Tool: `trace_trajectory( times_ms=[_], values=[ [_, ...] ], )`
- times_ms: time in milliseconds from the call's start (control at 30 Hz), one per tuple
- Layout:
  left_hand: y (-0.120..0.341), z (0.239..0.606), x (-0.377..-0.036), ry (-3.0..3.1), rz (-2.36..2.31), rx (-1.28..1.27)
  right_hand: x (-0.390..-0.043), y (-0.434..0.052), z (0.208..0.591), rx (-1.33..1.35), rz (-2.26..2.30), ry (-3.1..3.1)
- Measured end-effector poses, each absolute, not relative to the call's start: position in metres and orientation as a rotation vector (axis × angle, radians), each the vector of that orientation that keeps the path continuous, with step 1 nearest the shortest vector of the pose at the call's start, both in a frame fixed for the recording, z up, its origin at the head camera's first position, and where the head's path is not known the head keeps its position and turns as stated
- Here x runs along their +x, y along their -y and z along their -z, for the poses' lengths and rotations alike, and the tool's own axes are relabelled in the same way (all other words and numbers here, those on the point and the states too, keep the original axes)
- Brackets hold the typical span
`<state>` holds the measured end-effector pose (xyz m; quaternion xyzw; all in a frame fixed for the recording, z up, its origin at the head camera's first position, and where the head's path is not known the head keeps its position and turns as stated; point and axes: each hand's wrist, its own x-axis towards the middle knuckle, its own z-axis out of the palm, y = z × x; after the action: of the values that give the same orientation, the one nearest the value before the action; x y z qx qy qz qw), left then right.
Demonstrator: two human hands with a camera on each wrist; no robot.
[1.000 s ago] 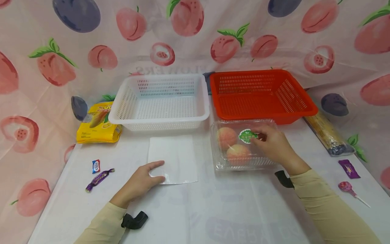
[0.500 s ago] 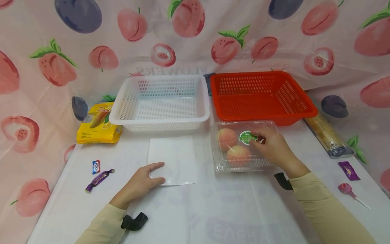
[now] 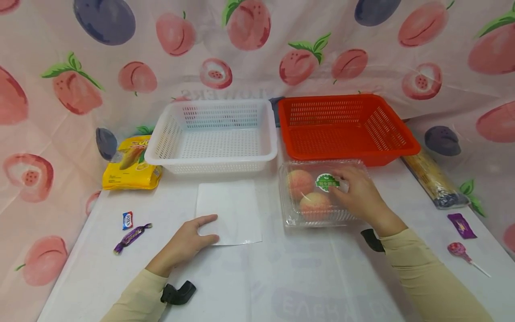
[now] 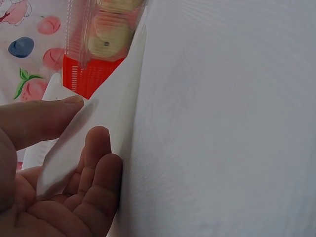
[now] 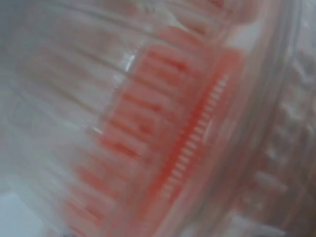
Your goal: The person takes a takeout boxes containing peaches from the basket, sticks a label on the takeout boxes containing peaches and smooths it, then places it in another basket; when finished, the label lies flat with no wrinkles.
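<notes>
In the head view my left hand (image 3: 189, 241) rests at the left edge of a white paper sheet (image 3: 237, 214), thumb and index finger extended and apart. The left wrist view shows the sheet's edge (image 4: 64, 158) rising between thumb and curled fingers. To the right, my right hand (image 3: 360, 197) lies over the lid of a clear plastic fruit box (image 3: 291, 217), thumb and fingertips apart beside its green round sticker (image 3: 325, 182). Two reddish-yellow peaches (image 3: 315, 205) show through the box's left half; the hand hides the right part. The right wrist view is blurred, showing clear ribbed plastic (image 5: 74, 98) up close.
Behind stand a white basket (image 3: 217, 163) and a red basket (image 3: 346, 154), the fruit box right before the latter. A yellow packet (image 3: 130, 172), small wrapped candy (image 3: 127, 220) and purple candy (image 3: 132, 237) lie left; a long clear-wrapped pack (image 3: 434, 181), purple sweet (image 3: 461, 226) and lollipop (image 3: 457, 249) lie right.
My right hand's fingers have loosened and spread slightly on the lid beside the sticker. The left hand, paper and box have stayed in place.
</notes>
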<state>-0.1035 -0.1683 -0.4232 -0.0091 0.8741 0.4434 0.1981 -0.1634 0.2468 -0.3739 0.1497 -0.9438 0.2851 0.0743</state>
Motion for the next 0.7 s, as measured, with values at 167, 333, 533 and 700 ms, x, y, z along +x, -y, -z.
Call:
trace_trajectory(
  times_ms=[167,333,533,700],
  values=[
    [0.169,0.423,-0.103,-2.444,-1.236,-0.031,-0.163,-0.246,0.374,0.462,-0.847,2.867],
    [0.170,0.424,-0.103,-2.447,-1.235,-0.024,-0.164,-0.243,0.373,0.515,-0.836,2.898],
    [0.171,0.426,-0.104,-2.443,-1.248,-0.020,-0.167,-0.236,0.368,0.511,-0.839,2.934],
    [0.170,0.426,-0.105,-2.445,-1.252,-0.014,-0.166,-0.232,0.368,0.495,-0.911,2.939]
  ],
)
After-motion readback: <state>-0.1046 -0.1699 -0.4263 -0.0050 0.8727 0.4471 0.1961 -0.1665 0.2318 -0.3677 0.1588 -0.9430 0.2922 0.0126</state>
